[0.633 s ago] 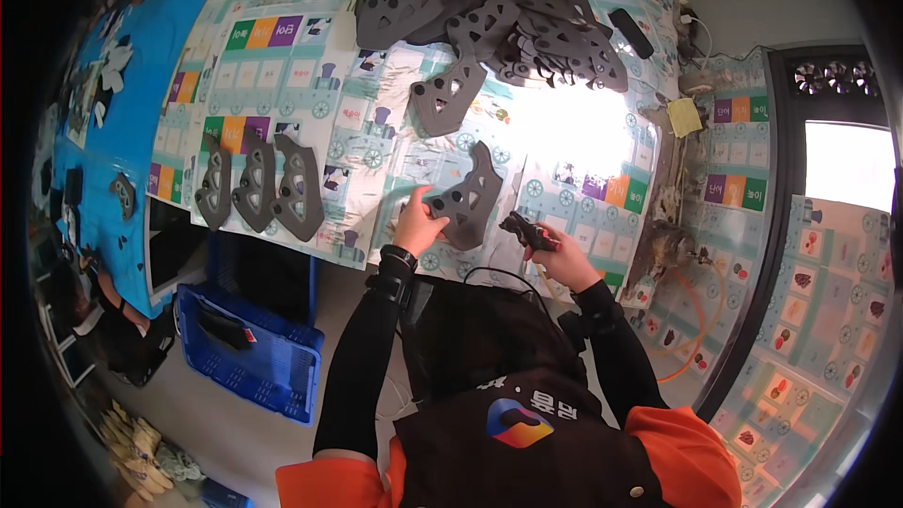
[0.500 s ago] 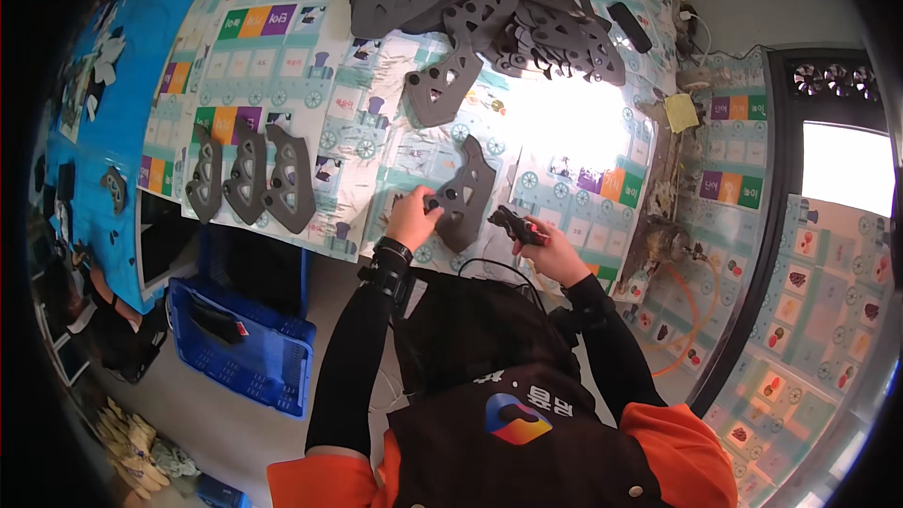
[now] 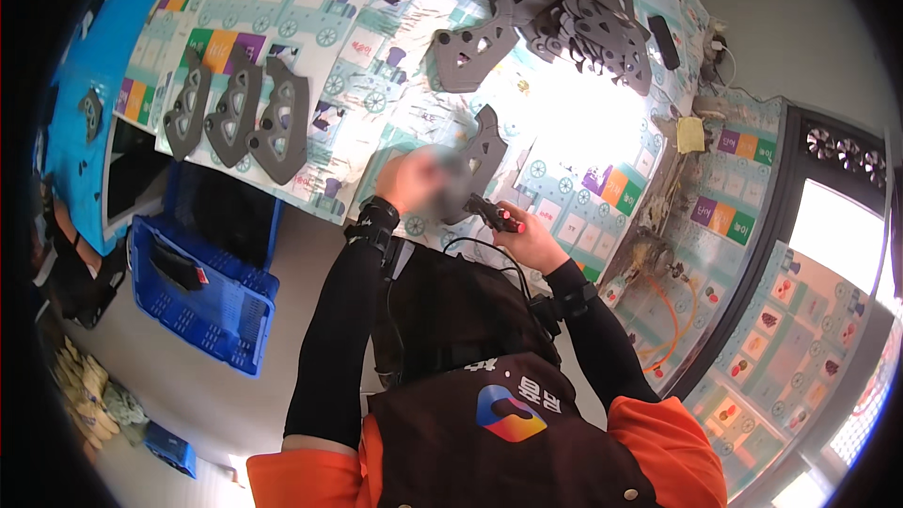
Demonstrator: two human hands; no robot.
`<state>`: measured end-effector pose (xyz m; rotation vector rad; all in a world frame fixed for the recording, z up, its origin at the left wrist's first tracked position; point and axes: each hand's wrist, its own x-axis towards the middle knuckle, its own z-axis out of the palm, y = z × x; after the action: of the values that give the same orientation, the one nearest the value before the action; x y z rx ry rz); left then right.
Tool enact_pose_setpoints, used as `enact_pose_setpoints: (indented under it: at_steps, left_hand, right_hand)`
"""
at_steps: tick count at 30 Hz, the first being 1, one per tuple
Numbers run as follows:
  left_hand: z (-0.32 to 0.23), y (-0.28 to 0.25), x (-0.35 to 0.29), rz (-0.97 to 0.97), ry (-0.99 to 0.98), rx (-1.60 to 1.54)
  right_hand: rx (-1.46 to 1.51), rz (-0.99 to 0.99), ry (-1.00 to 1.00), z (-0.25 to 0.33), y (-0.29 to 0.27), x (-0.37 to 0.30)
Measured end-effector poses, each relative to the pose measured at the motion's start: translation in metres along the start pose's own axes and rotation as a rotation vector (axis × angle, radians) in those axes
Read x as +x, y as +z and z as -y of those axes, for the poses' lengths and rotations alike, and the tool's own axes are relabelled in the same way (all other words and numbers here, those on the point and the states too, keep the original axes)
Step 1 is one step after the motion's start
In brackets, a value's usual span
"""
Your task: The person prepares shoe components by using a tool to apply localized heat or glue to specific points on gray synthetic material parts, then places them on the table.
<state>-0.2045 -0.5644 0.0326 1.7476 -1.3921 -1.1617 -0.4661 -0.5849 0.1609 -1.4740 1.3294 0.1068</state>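
Observation:
A dark grey curved plate [image 3: 485,158] with cut-out holes lies on the patterned table in front of me. My left hand [image 3: 411,181] is at its left edge with the fingers bent in around it, though a blur covers the fingertips and the part of the plate beside them. Wrapped in my right hand [image 3: 529,237] is a small pair of pliers [image 3: 491,214] with red-tipped handles and a black head. The head points left and is beside the plate's lower end; the blur hides whether they touch.
Three similar plates [image 3: 282,122] lie in a row on the left. A heap of them [image 3: 583,14] sits at the far side, near a black oblong object [image 3: 663,42]. A blue crate [image 3: 202,292] stands below the table's left edge. Another person's arm [image 3: 77,230] shows at far left.
My right hand has brought the pliers leftward, close to the plate's lower end. My left hand stays at the plate's left edge. The whole view has shifted slightly.

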Motion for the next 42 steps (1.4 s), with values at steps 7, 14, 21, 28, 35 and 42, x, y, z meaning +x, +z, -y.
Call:
enact_pose_setpoints:
  at_steps: [7, 14, 21, 28, 35, 42]
  left_hand:
    - [-0.009, -0.004, 0.004, 0.050, 0.017, -0.001]
    - [-0.007, -0.005, 0.003, 0.040, 0.038, -0.028]
    - [-0.009, -0.005, 0.006, 0.045, 0.048, -0.033]
    - [-0.007, -0.005, 0.005, 0.054, 0.032, -0.029]
    - [-0.008, -0.005, 0.006, 0.069, 0.018, -0.046]
    - [-0.007, -0.005, 0.005, 0.065, 0.016, -0.047]
  right_hand:
    - [0.000, 0.066, 0.008, -0.007, -0.004, 0.014]
    - [-0.071, 0.118, 0.026, 0.006, -0.005, 0.016]
    - [-0.033, 0.086, -0.003, -0.002, -0.006, 0.020]
    - [-0.008, 0.067, 0.069, -0.005, -0.008, 0.022]
    - [0.110, -0.006, 0.030, -0.016, -0.011, 0.025]
    - [0.094, 0.017, 0.130, -0.014, -0.018, 0.029]
